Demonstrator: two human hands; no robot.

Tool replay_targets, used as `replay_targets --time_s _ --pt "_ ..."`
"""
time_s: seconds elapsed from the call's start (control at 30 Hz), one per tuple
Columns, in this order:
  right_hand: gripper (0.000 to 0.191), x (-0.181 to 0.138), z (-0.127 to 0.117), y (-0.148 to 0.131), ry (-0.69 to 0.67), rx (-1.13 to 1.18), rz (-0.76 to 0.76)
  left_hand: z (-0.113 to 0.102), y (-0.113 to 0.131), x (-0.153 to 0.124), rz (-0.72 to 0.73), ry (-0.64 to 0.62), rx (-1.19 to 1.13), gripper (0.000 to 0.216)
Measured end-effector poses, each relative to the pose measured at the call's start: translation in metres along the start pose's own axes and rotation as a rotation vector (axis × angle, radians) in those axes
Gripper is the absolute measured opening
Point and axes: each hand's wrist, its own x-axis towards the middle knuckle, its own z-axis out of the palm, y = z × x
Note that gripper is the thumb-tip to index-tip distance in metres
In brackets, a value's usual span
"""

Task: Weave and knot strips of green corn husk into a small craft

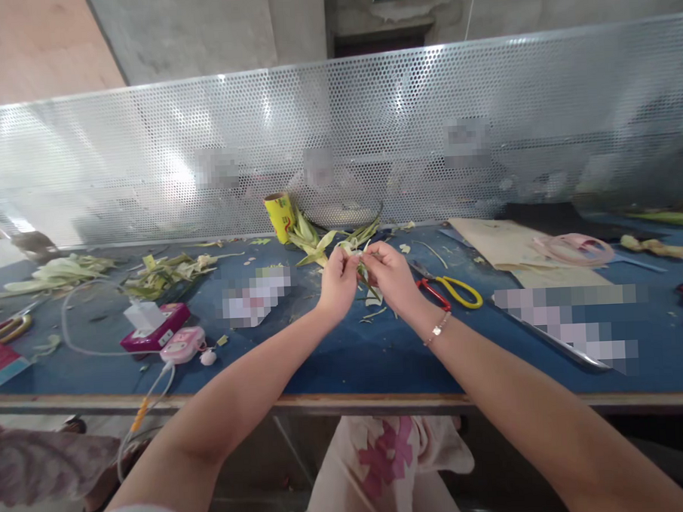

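Near the middle of the blue table, my left hand (339, 280) and my right hand (388, 273) meet with fingertips pinched together. Between them is a small pale green-and-white leafy plant piece (363, 270), partly hidden by my fingers. Just beyond my left hand lies a loose heap of pale green leaves (317, 248), beside a yellow cardboard roll (280, 217) standing upright. To the right of my right hand rest scissors with red and yellow handles (461, 292). Small plant scraps are scattered under and around both hands.
Leaf piles (164, 275) lie at left, near a purple power strip (155, 328) and a pink charger case (182, 345) with a white cable. At right are brown paper (491, 242) and a thin tray (572, 344). A perforated metal screen (359, 134) stands behind.
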Motion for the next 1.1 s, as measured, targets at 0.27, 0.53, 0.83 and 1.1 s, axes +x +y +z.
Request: replay_targets --time_s 0.27,0.53,0.83,1.1 --pt "0.02 -0.004 0.005 -0.003 -0.047 -0.141 -0.067 -0.001 -0.013 0.011 -0.093 0.103 -0.057 0.028" --pt "0.014 -0.007 0.006 -0.006 -0.073 -0.228 -0.174 -0.004 -0.013 0.015 -0.086 0.134 -0.07 0.029" --pt "0.02 -0.007 0.001 -0.002 -0.08 -0.179 -0.134 -0.01 -0.007 0.011 0.007 0.089 0.024 0.029" --pt "0.028 -0.011 0.001 -0.007 -0.102 -0.176 -0.081 -0.014 0.005 0.006 0.097 0.078 0.069 0.028"
